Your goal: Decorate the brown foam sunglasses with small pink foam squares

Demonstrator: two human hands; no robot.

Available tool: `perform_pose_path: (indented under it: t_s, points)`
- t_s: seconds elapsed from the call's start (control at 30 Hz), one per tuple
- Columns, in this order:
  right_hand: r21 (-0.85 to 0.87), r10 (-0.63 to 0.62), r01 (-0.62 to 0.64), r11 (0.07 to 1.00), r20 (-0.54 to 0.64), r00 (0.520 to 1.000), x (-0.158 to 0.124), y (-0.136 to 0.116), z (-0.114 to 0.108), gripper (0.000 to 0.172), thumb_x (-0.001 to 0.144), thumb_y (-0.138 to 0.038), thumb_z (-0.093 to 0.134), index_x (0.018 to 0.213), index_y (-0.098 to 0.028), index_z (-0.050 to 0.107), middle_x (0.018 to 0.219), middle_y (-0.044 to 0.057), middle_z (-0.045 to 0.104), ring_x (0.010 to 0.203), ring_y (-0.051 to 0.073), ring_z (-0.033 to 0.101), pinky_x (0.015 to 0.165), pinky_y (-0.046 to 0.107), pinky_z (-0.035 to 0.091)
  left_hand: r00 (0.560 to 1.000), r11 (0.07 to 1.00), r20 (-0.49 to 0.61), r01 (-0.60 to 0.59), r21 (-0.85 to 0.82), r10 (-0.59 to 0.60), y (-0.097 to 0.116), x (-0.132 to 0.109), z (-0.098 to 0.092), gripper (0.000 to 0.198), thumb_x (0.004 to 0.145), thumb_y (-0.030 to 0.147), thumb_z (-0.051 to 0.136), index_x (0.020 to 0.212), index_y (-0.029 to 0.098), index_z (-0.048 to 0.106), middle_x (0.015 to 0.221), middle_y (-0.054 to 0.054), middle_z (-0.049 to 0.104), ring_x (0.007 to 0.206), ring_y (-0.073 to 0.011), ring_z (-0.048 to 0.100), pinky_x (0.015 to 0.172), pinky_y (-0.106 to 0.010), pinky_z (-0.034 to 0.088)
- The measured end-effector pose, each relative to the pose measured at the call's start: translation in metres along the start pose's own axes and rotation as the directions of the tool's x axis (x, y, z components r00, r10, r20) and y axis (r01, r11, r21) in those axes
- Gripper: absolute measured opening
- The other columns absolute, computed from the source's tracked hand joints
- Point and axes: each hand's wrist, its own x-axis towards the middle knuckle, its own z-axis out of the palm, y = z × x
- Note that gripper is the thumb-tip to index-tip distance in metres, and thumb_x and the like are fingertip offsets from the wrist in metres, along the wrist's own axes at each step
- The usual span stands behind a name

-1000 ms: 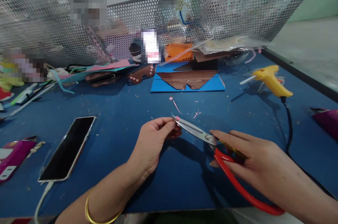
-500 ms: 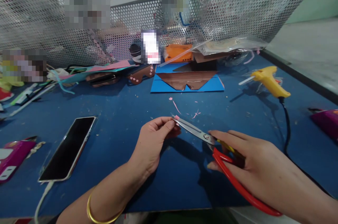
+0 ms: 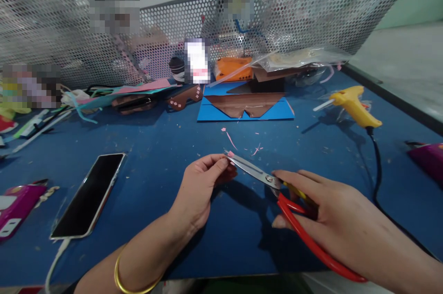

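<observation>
My right hand [image 3: 328,211] grips a pair of scissors [image 3: 254,169] with red handles, its blades pointing up and left. At the blade tips is a small piece of pink paper [image 3: 230,153], pinched by the closed fingertips of my left hand [image 3: 206,181]. The blades look nearly together on the paper. Thin pink scraps [image 3: 231,141] lie on the blue table just beyond. Further back, a brown cut-out [image 3: 244,104] with a notched lower edge rests on a blue sheet [image 3: 209,113]. A brown mask-shaped piece [image 3: 185,98] with small pink squares is left of it.
On the left lies a phone [image 3: 90,197] with a white cable. A yellow glue gun [image 3: 356,107] stands at right, its cord running toward the front. Purple objects [image 3: 429,160] sit at both sides. A perforated metal panel [image 3: 166,21] backs the table [image 3: 155,146].
My right hand and the scissors have shifted very slightly left. My left hand holds its place at the pink paper.
</observation>
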Motion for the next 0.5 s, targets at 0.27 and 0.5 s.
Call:
perform_pose_path:
  t_s: [0.27,0.5]
  points:
    - [0.017,-0.026,0.026,1.0,-0.016,1.0,0.0014,-0.0014,-0.0006,0.037,0.084,-0.037,0.061,0.119,-0.024,0.066,0.091,0.006,0.074,0.065,0.019,0.07,0.056,0.027,0.056,1.0,1.0,0.014,0.01,0.0,-0.01,-0.0016,0.0,-0.0002,0.015,0.069,0.025,0.079,0.076,0.012,0.075,0.065,-0.002,0.068,0.061,-0.0096,0.061,0.068,-0.022,0.052]
    - [-0.055,-0.064,0.065,0.996,0.005,0.998,0.002,0.0068,0.0043,0.039,0.086,-0.035,0.058,0.122,-0.023,0.064,0.094,0.007,0.074,0.067,0.02,0.07,0.056,0.028,0.056,0.999,0.999,-0.001,0.037,0.018,-0.037,-0.0026,0.0013,-0.0002,0.015,0.07,0.023,0.077,0.078,0.011,0.074,0.065,-0.002,0.068,0.061,-0.0099,0.063,0.067,-0.022,0.053]
